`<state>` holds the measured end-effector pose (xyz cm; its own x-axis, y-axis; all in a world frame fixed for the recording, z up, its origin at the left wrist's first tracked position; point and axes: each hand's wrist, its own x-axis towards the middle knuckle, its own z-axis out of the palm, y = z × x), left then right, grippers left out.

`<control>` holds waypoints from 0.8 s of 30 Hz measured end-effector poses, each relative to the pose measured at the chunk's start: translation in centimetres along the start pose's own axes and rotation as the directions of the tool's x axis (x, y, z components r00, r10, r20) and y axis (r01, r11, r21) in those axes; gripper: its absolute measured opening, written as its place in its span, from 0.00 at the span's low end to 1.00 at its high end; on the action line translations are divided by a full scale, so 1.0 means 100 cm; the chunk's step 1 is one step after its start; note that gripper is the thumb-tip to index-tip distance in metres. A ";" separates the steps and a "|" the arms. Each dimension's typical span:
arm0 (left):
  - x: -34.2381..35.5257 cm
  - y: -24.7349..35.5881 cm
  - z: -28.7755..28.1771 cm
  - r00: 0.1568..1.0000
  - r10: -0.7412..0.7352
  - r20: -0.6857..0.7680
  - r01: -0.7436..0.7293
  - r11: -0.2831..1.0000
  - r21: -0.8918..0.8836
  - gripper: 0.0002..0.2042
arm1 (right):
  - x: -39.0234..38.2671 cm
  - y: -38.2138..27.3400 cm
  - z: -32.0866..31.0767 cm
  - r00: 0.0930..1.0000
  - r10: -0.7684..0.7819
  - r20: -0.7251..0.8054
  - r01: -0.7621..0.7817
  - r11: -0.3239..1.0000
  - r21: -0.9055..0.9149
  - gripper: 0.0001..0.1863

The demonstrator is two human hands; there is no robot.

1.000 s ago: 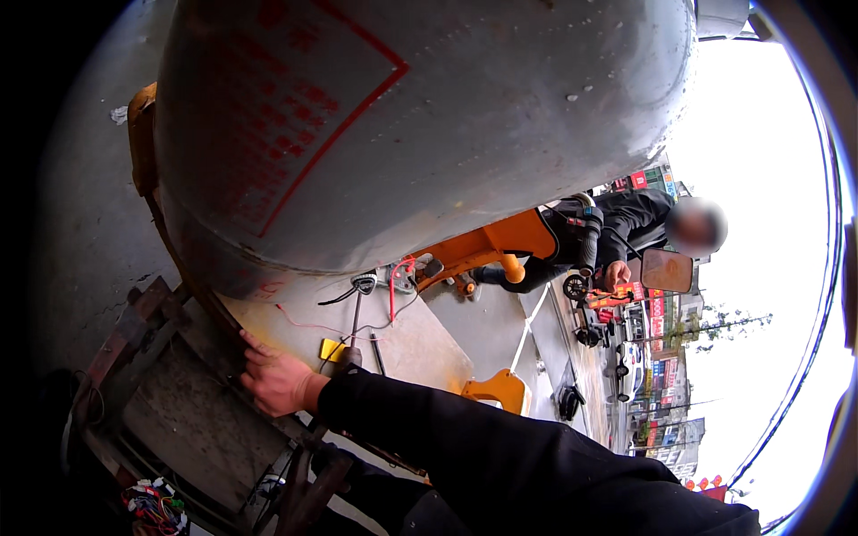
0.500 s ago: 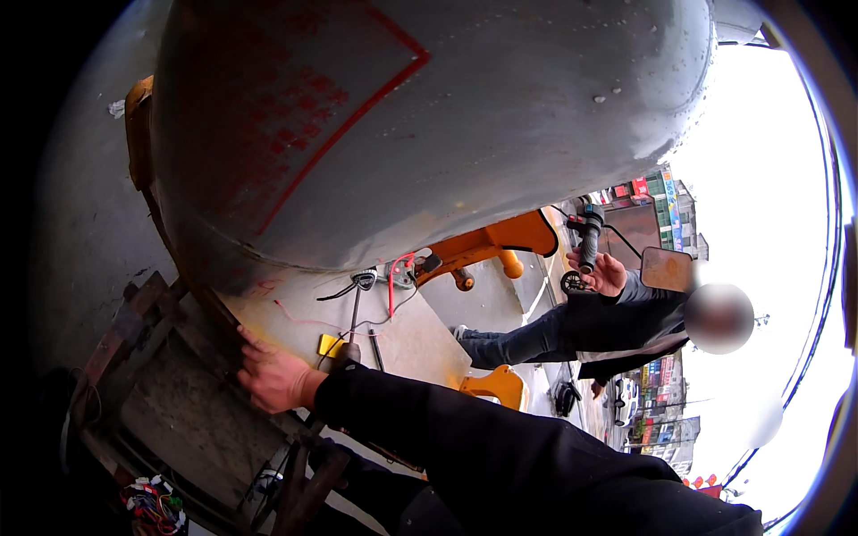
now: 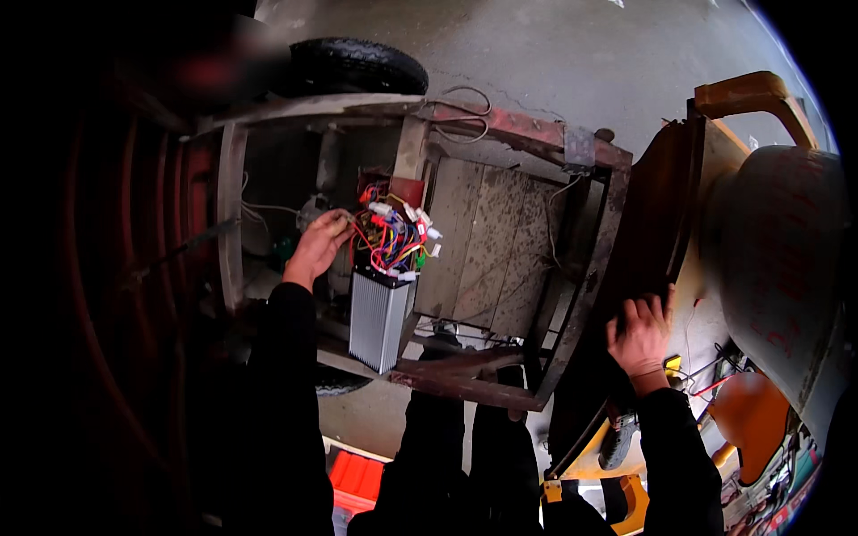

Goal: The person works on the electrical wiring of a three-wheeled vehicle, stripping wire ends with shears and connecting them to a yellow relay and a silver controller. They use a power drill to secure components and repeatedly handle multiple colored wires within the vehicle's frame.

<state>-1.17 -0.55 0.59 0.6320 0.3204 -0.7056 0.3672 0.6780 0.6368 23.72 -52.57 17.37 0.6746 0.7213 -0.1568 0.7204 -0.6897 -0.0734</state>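
Observation:
My left hand (image 3: 317, 246) pinches a wire at the left of a bundle of coloured wires and white connectors (image 3: 393, 228). The bundle spills from the top of a finned silver controller box (image 3: 380, 323), which sits in a rusty metal frame (image 3: 563, 339) with a board (image 3: 474, 241) inside. At the right, my right hand (image 3: 640, 332) grips the dark edge of a yellow body panel (image 3: 679, 214), fingers bent on it. A grey rounded tank (image 3: 782, 250) with red lettering lies beside that panel.
A black tyre (image 3: 357, 62) stands beyond the frame on the concrete floor (image 3: 527, 62). Dark red ribbed metal (image 3: 134, 223) fills the left. A red plastic container (image 3: 356, 478) is low in view. My legs are below the frame; orange parts and cables crowd the lower right.
The view has swung from the tank and street down onto the frame and wires. My left hand is now visible; my right stays at the panel edge. The other people are out of sight.

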 end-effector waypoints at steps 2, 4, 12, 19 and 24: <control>-0.002 0.007 0.004 0.999 -0.029 -0.030 0.030 0.999 0.026 0.05 | 0.003 0.000 -0.004 0.999 0.037 -0.024 -0.037 0.999 0.014 0.08; -0.005 0.011 0.007 0.999 -0.028 -0.017 0.029 0.999 0.039 0.05 | 0.004 -0.001 -0.006 1.000 -0.007 0.006 0.007 1.000 0.009 0.08; -0.002 0.010 0.008 1.000 -0.031 0.005 0.031 0.999 0.038 0.05 | 0.002 0.003 -0.001 0.999 -0.021 -0.035 0.021 1.000 -0.007 0.06; -0.003 0.012 0.008 0.999 -0.028 0.041 0.026 0.999 0.037 0.05 | 0.001 0.003 -0.001 0.999 -0.013 -0.034 0.013 1.000 -0.011 0.06; -0.004 0.011 0.008 0.999 -0.038 -0.007 0.038 0.999 0.026 0.05 | 0.001 0.004 0.000 0.999 -0.016 -0.032 0.016 1.000 -0.018 0.06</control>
<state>-0.48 -0.47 1.77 0.6131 0.2989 -0.7313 0.4083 0.6725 0.6173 24.06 -52.73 17.32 0.6677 0.7341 -0.1237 0.7337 -0.6770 -0.0578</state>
